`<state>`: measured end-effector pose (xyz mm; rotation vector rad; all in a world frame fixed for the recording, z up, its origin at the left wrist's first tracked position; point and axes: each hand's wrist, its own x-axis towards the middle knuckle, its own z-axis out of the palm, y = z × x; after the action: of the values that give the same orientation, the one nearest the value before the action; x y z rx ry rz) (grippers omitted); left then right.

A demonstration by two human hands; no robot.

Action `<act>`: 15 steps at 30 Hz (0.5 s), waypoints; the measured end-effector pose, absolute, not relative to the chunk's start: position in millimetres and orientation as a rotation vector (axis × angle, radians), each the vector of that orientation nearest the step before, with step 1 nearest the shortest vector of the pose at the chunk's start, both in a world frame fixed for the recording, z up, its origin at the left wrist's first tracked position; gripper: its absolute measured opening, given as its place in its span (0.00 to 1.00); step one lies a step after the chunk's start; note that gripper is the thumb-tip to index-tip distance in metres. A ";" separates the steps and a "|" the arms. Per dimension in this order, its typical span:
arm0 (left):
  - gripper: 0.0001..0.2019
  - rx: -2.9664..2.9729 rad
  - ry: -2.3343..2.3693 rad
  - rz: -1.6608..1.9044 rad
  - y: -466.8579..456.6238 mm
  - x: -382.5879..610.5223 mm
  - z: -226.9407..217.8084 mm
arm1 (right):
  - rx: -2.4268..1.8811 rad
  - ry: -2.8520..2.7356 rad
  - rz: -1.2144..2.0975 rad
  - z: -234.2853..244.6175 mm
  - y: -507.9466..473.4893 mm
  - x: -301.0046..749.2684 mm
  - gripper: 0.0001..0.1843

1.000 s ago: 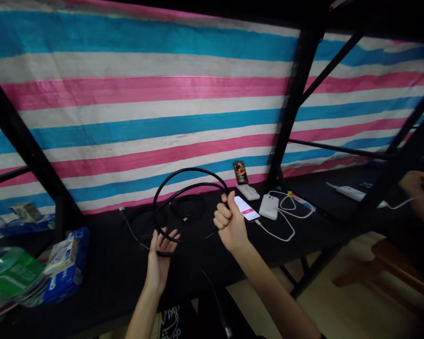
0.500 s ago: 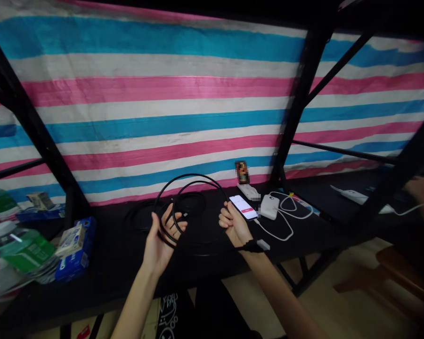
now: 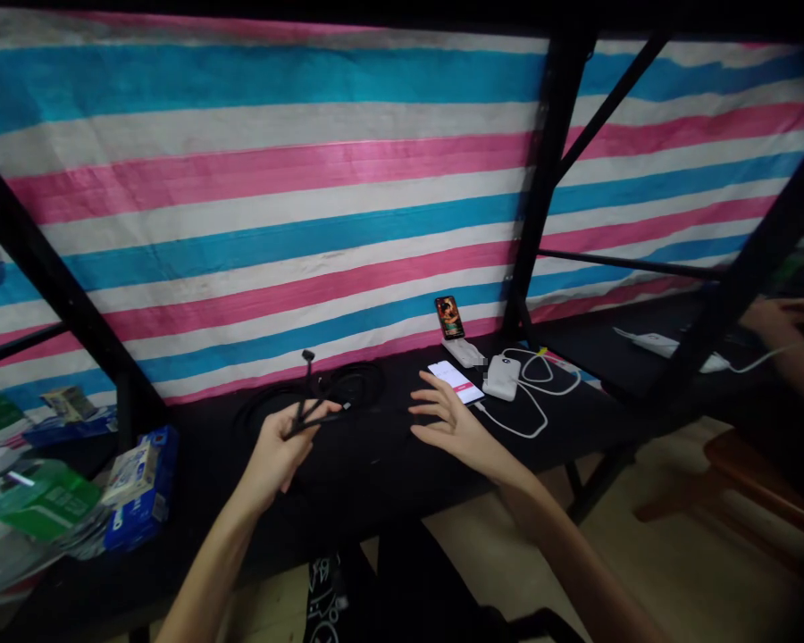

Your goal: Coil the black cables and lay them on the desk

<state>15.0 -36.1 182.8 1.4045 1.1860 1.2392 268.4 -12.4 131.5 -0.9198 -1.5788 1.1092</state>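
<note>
My left hand [image 3: 282, 451] is closed around a black cable [image 3: 301, 423] over the dark tabletop. One dark plug end [image 3: 308, 355] sticks up above the fingers. A blurred length of the cable stretches from that hand toward the right. My right hand [image 3: 452, 421] has its fingers spread and grips nothing, just in front of a phone with a lit white screen [image 3: 454, 379]. Behind my left hand lies another coil of black cable [image 3: 370, 379] on the table, its outline hard to make out.
A propped phone [image 3: 449, 318], a white power bank [image 3: 502, 377] and white cables stand right of centre. At left are a green-labelled bottle [image 3: 40, 500] and a blue box [image 3: 144, 500]. Black posts [image 3: 536, 196] frame the table. Another person's hand [image 3: 770, 317] shows at far right.
My right hand has let go of the cable and opened. The wide loop between my hands has collapsed, and my left hand has turned over with the cable gathered in it.
</note>
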 end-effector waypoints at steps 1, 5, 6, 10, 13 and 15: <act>0.13 1.510 1.195 1.197 -33.2 21.7 182.9 | -0.887 -1.610 1.003 135.0 -16.0 263.4 0.44; 0.10 2.004 1.261 0.983 -23.4 48.5 174.6 | -0.932 -1.795 0.447 148.9 -27.6 239.9 0.51; 0.08 2.119 1.280 0.935 -21.9 52.5 171.2 | -0.969 -1.863 0.343 150.8 -27.6 235.7 0.50; 0.09 2.374 1.236 0.879 -18.9 55.2 159.7 | -1.000 -2.185 0.300 143.8 -12.5 228.7 0.25; 0.09 2.352 1.236 0.920 -13.5 48.4 155.9 | -1.082 -2.172 0.596 124.9 6.1 228.9 0.18; 0.07 2.260 1.281 0.938 -4.8 41.5 154.1 | -1.159 -2.004 0.838 111.4 18.7 229.9 0.29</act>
<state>41.5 -4.8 154.1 2.2600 1.2807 0.9376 229.9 18.7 111.4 -1.1587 -2.0043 0.8375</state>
